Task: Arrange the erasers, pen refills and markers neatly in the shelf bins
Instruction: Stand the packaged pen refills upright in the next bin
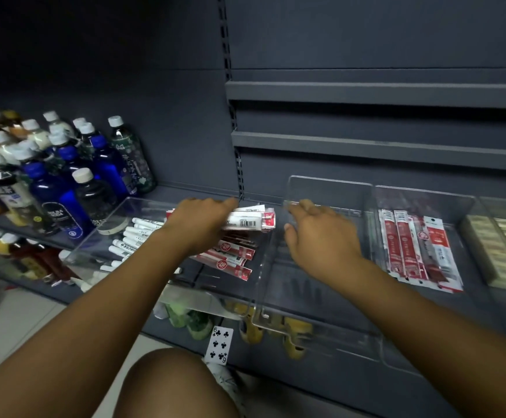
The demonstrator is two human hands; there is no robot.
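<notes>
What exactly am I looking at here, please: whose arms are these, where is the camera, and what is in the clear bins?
There is no machine here. One camera worn on a person's head looks down at their two bare arms in front of a dark shop shelf. The left hand grips a bundle of pen refill packs above the left bin, which holds white markers and more red refill packs. The right hand reaches over the middle bin, fingers relaxed and holding nothing. The right bin has lined-up refill packs. Further right lie pale blocks, blurred, probably erasers. Drink bottles stand on the left, and a playing card sits at the shelf edge below.
</notes>
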